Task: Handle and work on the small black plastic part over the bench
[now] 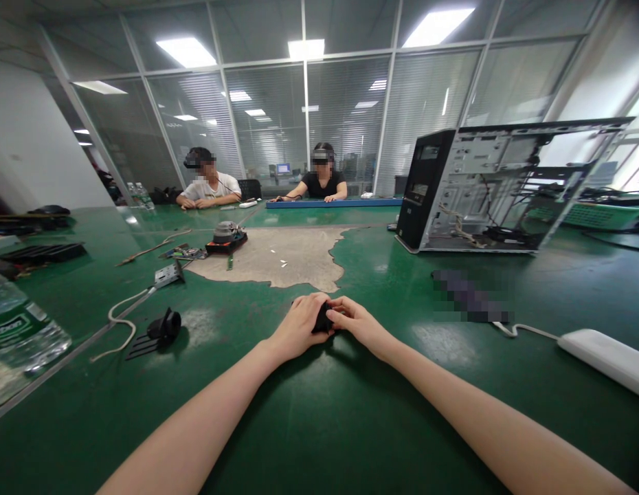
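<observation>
A small black object (pixel 323 319) rests low over the green table (pixel 309 426), between my two hands. My left hand (pixel 300 326) wraps round its left side and top, fingers closed on it. From the right, my right hand (pixel 354 320) touches it with thumb and fingers pinched together at its edge. Much of the object is hidden by my fingers, so its exact shape cannot be made out.
An open computer case (pixel 427 192) stands at the right, with a phone (pixel 468 297) and white power strip (pixel 605 354) nearer. Left are a black plastic part (pixel 165 328), a metal piece with a cable (pixel 168 273) and a water bottle (pixel 23 323). Two people sit across the table.
</observation>
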{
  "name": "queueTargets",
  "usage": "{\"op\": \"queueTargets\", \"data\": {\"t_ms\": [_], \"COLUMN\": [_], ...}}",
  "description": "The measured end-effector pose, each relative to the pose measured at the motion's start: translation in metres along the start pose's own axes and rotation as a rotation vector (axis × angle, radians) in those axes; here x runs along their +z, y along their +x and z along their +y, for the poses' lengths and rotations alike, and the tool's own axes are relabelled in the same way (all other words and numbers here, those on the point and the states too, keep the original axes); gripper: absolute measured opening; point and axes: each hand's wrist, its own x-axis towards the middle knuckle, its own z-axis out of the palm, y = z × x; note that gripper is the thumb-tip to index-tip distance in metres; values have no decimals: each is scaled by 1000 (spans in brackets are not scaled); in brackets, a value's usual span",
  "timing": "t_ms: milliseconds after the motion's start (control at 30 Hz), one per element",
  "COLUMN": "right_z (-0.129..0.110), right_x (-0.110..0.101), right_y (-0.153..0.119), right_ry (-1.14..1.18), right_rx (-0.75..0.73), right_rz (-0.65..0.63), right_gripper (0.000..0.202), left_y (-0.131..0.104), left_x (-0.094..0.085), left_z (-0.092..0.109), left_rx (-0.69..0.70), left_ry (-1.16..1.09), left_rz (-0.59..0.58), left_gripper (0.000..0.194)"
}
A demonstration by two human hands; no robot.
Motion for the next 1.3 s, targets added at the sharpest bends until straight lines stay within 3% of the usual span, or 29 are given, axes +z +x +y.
{"op": "queueTargets", "data": {"t_ms": [167, 500, 733, 900, 1100, 1300], "right_z": [-8, -3, -10, -9, -2, -8], "right_x": [-1, 2, -1, 1, 2, -3], "right_y": [-4, -2, -5, -5, -1, -5], "right_ry": [25, -34, -10, 4, -40, 4], "right_rx": [-22, 12, -31, -5, 11, -15], "right_rz": [-78, 35, -96, -36, 26, -98], "right_gripper": [31, 32, 35, 26, 30, 35], "left_y": [0, 0, -1, -1, -1, -1], "left_x": [1, 0, 0, 0, 2, 1], "left_z": [-1, 0, -1, 0, -1, -1], "left_rx": [-10, -13, -12, -7, -13, -11], "left_ry": [17, 4, 4, -7, 1, 8], "left_rz": [1, 4, -8, 7, 20, -5], "left_gripper": [50, 52, 56, 54, 54, 57]}}
